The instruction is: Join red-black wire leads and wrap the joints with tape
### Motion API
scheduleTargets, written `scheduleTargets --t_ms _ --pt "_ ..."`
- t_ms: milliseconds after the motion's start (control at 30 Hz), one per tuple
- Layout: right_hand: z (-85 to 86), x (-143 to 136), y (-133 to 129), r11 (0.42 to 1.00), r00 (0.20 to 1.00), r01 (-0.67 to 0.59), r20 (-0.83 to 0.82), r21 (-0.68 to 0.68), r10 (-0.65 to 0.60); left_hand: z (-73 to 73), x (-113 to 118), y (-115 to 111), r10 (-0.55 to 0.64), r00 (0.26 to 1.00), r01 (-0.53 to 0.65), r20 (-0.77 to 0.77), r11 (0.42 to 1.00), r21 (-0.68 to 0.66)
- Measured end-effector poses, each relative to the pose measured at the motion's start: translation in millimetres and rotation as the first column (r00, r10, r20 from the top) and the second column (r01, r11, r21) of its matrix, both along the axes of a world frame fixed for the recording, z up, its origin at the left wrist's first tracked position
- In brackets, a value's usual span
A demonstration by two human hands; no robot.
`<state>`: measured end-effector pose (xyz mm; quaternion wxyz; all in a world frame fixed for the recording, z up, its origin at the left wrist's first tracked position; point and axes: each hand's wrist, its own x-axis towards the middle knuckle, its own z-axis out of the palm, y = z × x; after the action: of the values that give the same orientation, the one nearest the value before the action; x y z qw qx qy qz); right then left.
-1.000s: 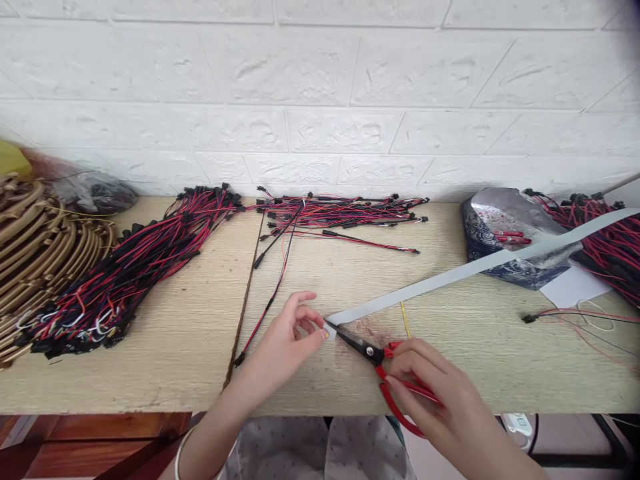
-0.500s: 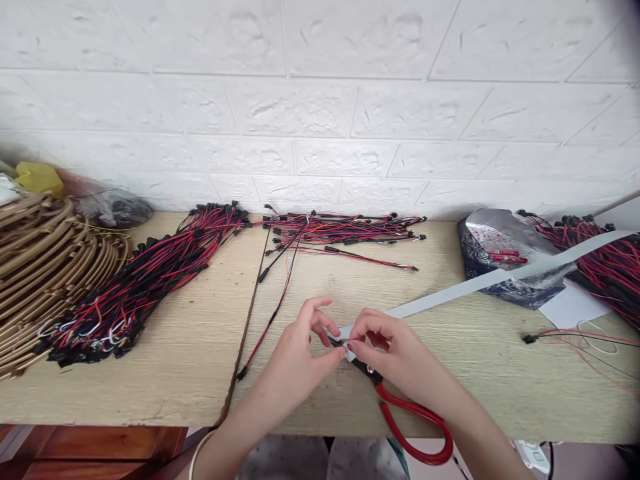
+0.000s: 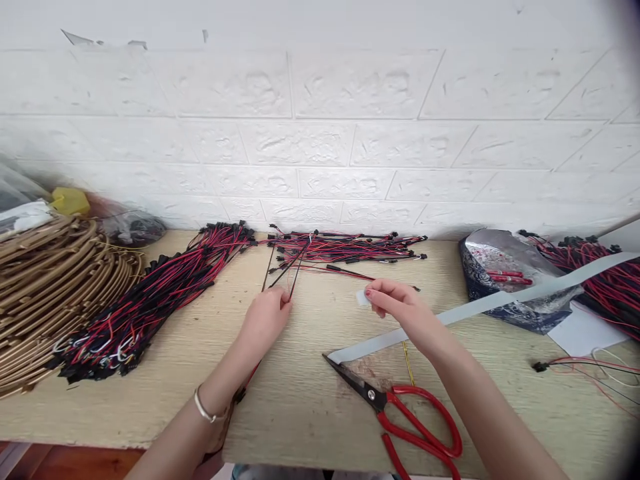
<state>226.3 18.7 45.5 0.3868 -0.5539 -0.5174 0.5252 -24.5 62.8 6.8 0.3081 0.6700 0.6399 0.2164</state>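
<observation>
My left hand is closed on a thin red-and-black wire lead with its fingertips, which are partly hidden. The lead's lower end shows beneath my wrist. Between the thumb and finger of my right hand I pinch a small piece of whitish tape, raised over the tabletop. Below it, a long strip of the same pale tape runs off to the right, its near end lying by the blade tips of red-handled scissors. The scissors lie on the table, untouched by either hand.
Bundles of red and black wires lie at the left, the back and the right. Bamboo hoops are stacked at far left. A patterned bag holds red items. The white brick-pattern wall stands behind.
My hands have separated from beside the scissors' blades. The left moved up and left onto the wire lead; the right rose with the small tape piece. The view tilted slightly upward.
</observation>
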Motion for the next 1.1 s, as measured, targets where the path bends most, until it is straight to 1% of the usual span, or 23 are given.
scheduleTargets --t_ms 67,167,267,333,367,400,467,500,567,633,700,767,833,900,1000,1100 --pt "-0.7 -6 5 0.998 0.998 -0.069 -0.004 -0.003 0.069 -1.0 1 2 0.006 0.998 -0.004 0.055 0.999 -0.032" --pt "3.2 -21 8 0.97 0.969 -0.245 -0.025 0.007 0.245 3.8 2 -3 0.006 0.987 0.008 0.16 0.996 -0.086" --pt "7.4 -44 10 0.902 0.896 -0.43 -0.113 0.031 0.43 15.2 6 -14 0.014 0.953 0.024 0.302 0.992 -0.121" --pt "6.0 -62 11 0.873 0.857 -0.486 -0.172 0.041 0.485 24.1 11 -20 0.038 0.914 0.016 0.403 0.991 -0.131" --pt "3.9 -69 12 0.872 0.849 -0.486 -0.209 0.051 0.485 28.1 13 -22 0.054 0.89 0.011 0.453 0.99 -0.139" --pt "1.1 -75 14 0.881 0.843 -0.469 -0.266 0.065 0.468 31.5 15 -24 0.067 0.864 0.014 0.499 0.988 -0.155" --pt "-4.8 -81 16 0.915 0.807 -0.397 -0.447 0.07 0.384 35.3 18 -27 0.092 0.804 0.042 0.587 0.977 -0.211" --pt "-7.0 -81 17 0.936 0.769 -0.347 -0.557 0.051 0.315 35.5 19 -28 0.102 0.776 0.069 0.622 0.967 -0.244" --pt "-8.7 -78 19 0.972 0.665 -0.231 -0.735 -0.038 0.129 33.1 21 -30 0.118 0.736 0.127 0.666 0.943 -0.307" --pt "-6.3 -71 23 0.979 0.573 -0.133 -0.818 -0.151 -0.049 28.2 23 -33 0.137 0.704 0.167 0.697 0.922 -0.349" --pt "-0.5 -64 27 0.967 0.516 -0.096 -0.842 -0.236 -0.154 22.9 27 -37 0.149 0.677 0.19 0.721 0.911 -0.366" --pt "7.4 -57 32 0.963 0.486 -0.058 -0.85 -0.262 -0.202 18.6 32 -42 0.141 0.662 0.209 0.736 0.908 -0.362" --pt "15.7 -51 39 0.97 0.466 0.018 -0.857 -0.241 -0.221 15.7 36 -46 0.121 0.652 0.244 0.749 0.901 -0.359" --pt "22.7 -44 45 0.974 0.462 0.08 -0.858 -0.21 -0.223 14.0 38 -49 0.108 0.642 0.274 0.759 0.892 -0.358" --pt "28.5 -38 50 0.981 0.485 0.089 -0.853 -0.17 -0.191 14.1 39 -50 0.078 0.654 0.301 0.752 0.886 -0.353" --pt "29.8 -37 50 0.986 0.487 0.092 -0.858 -0.139 -0.166 18.5 43 -43 0.038 0.665 0.363 0.746 0.856 -0.367"
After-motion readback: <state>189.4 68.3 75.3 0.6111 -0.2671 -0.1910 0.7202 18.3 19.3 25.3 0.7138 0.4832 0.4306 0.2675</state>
